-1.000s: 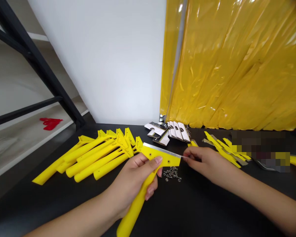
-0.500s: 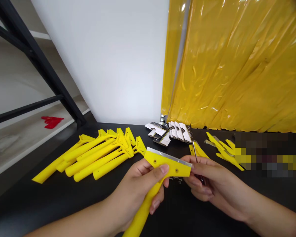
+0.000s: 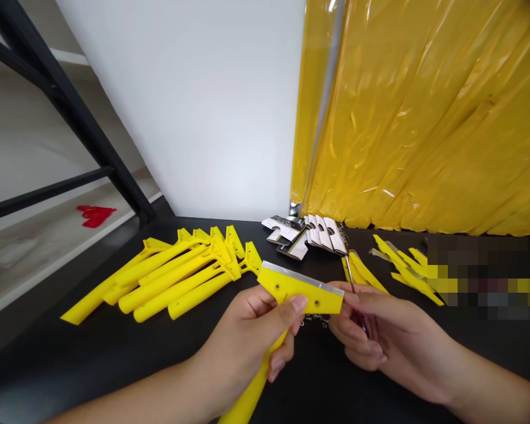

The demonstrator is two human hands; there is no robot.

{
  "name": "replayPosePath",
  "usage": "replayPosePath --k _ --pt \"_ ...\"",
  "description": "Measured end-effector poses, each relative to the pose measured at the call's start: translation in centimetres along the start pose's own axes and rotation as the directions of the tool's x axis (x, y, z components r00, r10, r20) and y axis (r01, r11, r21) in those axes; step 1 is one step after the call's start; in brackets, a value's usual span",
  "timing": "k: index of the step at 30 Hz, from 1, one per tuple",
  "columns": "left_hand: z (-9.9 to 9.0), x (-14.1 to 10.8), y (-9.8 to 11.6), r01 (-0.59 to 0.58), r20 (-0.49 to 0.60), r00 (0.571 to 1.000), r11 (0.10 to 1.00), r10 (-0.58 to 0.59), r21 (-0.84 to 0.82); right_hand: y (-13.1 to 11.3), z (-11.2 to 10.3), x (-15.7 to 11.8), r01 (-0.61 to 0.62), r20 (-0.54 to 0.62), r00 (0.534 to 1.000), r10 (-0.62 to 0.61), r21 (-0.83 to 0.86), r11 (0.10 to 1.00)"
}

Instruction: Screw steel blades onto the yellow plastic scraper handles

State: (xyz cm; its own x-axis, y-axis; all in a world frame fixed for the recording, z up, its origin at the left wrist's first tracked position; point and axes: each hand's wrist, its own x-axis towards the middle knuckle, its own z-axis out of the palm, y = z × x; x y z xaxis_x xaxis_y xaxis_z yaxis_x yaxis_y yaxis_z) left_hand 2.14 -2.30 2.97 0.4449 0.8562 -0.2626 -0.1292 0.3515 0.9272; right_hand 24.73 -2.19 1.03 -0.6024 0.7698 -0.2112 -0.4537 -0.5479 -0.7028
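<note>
Left hand (image 3: pixel 247 335) grips a yellow scraper (image 3: pixel 300 297), right hand (image 3: pixel 380 333) pinches a screwdriver (image 3: pixel 350 278), and the print on those cards (image 3: pixel 304 237) is too small to read!

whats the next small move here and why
Probably set a small metal fastener into a hole of the yellow scraper head: the left hand holds it steady, the right hand has a thin screwdriver ready, and both holes look empty.

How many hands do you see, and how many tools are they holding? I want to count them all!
Hands: 2, the left hand and the right hand
Yellow scraper, in the left hand: 1
Small screwdriver, in the right hand: 1
Total: 4
</note>
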Motion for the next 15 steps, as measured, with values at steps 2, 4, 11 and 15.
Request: replayPosePath --k 2,4,11,15 --pt "0.0 -0.1 0.0 0.001 -0.006 1.0 1.0 -0.001 0.016 0.0 0.0 0.0 0.004 0.01 1.0 -0.004 -0.008 1.0" --pt "0.1 -0.2 0.0 -0.001 -0.012 1.0 1.0 0.001 0.014 0.0 0.0 -0.1 0.015 0.01 1.0 -0.015 -0.028 0.999" --pt "-0.7 0.1 0.6 -0.014 -0.026 1.0 1.0 0.014 0.004 -0.6 -0.4 0.3 0.127 -0.055 0.989 -0.14 -0.192 0.973" --pt "-1.2 0.2 1.2 0.007 -0.03 1.0 1.0 -0.007 -0.01 -1.5 -2.1 1.0 0.187 -0.135 0.932 -0.337 -0.618 0.763"
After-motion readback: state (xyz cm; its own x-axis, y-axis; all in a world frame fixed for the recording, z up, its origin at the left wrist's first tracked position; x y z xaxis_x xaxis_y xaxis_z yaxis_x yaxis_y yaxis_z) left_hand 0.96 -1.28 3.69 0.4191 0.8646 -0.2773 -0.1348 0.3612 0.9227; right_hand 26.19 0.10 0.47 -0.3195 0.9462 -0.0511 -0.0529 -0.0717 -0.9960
